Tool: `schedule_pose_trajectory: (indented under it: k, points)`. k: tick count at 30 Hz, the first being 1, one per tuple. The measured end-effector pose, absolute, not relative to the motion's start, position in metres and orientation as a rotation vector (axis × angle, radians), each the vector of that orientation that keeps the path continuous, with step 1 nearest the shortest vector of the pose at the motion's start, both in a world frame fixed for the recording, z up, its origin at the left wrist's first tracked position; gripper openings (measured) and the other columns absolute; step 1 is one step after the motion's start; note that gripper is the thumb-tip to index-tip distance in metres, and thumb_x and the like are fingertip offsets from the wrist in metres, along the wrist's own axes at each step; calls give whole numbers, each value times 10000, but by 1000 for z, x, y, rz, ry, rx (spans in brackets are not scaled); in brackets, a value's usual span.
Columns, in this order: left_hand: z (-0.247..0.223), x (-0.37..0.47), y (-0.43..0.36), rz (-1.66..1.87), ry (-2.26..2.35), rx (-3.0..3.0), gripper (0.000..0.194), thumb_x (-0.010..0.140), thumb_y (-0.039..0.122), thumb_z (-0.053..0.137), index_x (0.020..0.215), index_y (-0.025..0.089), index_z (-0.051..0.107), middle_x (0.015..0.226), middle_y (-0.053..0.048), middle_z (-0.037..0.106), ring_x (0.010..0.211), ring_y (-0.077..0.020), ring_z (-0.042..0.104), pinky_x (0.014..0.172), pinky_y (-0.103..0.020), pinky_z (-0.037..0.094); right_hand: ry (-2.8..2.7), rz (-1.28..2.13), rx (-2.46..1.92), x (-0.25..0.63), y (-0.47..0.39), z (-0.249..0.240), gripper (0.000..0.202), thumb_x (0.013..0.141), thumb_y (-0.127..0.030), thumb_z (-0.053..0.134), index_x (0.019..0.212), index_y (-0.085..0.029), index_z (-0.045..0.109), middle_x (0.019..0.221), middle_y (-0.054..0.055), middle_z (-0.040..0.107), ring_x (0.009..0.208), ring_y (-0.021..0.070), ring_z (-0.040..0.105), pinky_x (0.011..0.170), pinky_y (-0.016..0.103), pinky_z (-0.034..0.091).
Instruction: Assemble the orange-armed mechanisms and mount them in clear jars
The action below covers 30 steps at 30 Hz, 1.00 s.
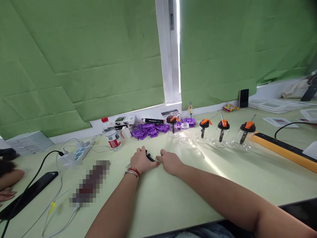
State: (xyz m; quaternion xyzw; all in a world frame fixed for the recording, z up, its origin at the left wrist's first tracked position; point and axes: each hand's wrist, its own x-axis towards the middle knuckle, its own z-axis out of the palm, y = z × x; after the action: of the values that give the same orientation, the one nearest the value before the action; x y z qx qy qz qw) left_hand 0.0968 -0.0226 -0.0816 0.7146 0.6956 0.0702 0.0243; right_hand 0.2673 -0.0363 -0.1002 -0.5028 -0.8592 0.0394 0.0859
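My left hand (pixel 141 161) is closed round a slim black piece (pixel 150 157) low over the table, its fingers on the far side and its thumb on the near side. A thin metal rod (pixel 128 165) sticks out on the left, behind that hand. My right hand (pixel 171 162) is beside it, fingers curled in, fingertips close to the left thumb and the piece's near end. Whether it grips anything is hidden. Beyond my hands stand several clear jars (pixel 203 138) with black lids (pixel 204 123) and orange flaps, and an open clear jar (pixel 185 134).
Purple plastic parts (pixel 148 130) lie by the wall, near small boxes (pixel 123 127) and a red-capped water bottle (pixel 112 135). On the left are a power strip (pixel 84 151), cables, a dark tablet (pixel 34 191) and another person's hand (pixel 7 194). An orange-black bar (pixel 282 150) lies right.
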Motion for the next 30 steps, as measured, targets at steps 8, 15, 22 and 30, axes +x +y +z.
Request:
schedule_pose_trajectory:
  k: [8,15,22,30]
  points:
    - [-79,103,-29,241,2112,2252,833,547,685,601,1273,309,437,1276,-90,459,1031,-301,574,782,-342,446,-2289,337,-1484,263,-31,-97,283,842,-189,477,1080,-185,630,925,75,558,679,137,532,576,241,337]
    - [-84,104,-33,266,2052,2322,727,567,638,631,1185,296,460,1204,-76,470,942,-265,606,722,-313,451,-1883,1018,-1447,262,-41,-92,284,787,-335,563,584,-143,609,538,-8,493,536,111,460,511,216,322]
    - [-81,94,-28,235,2151,2199,794,592,690,601,1236,271,402,1228,-101,450,988,-272,588,720,-314,448,-1806,1242,-1470,276,-37,-88,250,759,-306,577,564,-151,556,447,-56,375,406,68,305,428,217,251]
    - [-82,89,-26,187,2317,2122,822,671,738,481,1304,221,385,1236,-166,485,1087,-356,513,802,-402,419,-1926,1154,-1600,313,-20,-80,198,747,-290,601,607,-150,597,515,-27,500,424,68,382,423,208,278]
